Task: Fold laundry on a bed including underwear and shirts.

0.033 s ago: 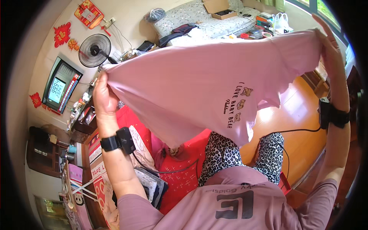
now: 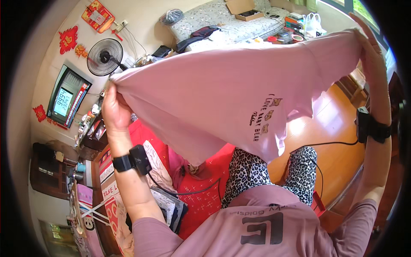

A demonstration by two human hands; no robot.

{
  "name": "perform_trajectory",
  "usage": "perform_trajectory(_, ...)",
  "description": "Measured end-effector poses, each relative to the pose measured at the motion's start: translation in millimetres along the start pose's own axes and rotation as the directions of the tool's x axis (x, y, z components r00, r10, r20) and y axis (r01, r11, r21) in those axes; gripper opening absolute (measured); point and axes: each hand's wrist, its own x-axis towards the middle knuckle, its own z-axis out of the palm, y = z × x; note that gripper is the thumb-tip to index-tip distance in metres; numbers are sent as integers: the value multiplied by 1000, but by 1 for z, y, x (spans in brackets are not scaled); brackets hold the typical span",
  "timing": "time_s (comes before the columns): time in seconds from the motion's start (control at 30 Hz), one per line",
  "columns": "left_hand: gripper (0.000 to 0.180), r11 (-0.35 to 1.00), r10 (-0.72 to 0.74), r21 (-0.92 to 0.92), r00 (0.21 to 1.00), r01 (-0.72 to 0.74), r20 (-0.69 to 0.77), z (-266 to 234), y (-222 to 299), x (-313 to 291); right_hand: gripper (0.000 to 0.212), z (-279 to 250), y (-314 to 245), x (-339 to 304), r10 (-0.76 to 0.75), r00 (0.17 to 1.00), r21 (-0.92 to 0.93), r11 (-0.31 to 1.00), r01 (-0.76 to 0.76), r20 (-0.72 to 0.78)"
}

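Observation:
A pink T-shirt (image 2: 205, 94) with small bear faces and dark lettering hangs stretched out in front of me. My left hand (image 2: 115, 109) is closed on one corner of it at the left, thumb up along the edge. At the far right, my right hand (image 2: 371, 51) holds the opposite end, near what looks like a sleeve; its fingers are partly hidden and one finger sticks up. The cloth sags between the hands, and its lower edge falls over the red bed cover (image 2: 201, 201) and near my leopard-print trousers (image 2: 248, 175).
Folded clothes (image 2: 169, 210) lie on the bed cover to my left. A black fan (image 2: 105, 56) and a digital clock (image 2: 66, 99) are beyond my left hand. A patterned sofa (image 2: 205, 19) with an open box (image 2: 248, 13) stands behind. Cables run from black wrist devices (image 2: 140, 159).
The T-shirt is drawn very slightly wider, its left corner a little further left. Both hands keep their hold.

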Motion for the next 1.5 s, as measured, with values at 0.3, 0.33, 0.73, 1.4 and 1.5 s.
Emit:
perform_trajectory(0.3,60,869,-365,-320,926,377,99,6,-104,-132,23,44,13,-80,115,968,-58,993,-105,224)
perform_trajectory(0.33,65,843,-412,-330,904,425,112,13,-120,-145,23,47,14,-81,130,964,-54,991,-120,231)
perform_trajectory(0.73,59,860,-343,422,937,287,61,-1,-164,-215,29,-20,51,-158,291,957,-434,862,-260,6)
perform_trajectory(1.4,36,678,-676,392,737,622,-1,-7,-199,-258,19,-6,53,-300,859,511,-667,398,-630,31)
perform_trajectory(1.5,20,620,-548,665,836,418,-14,-11,-198,-251,14,-10,60,-305,799,595,-766,433,-476,82)
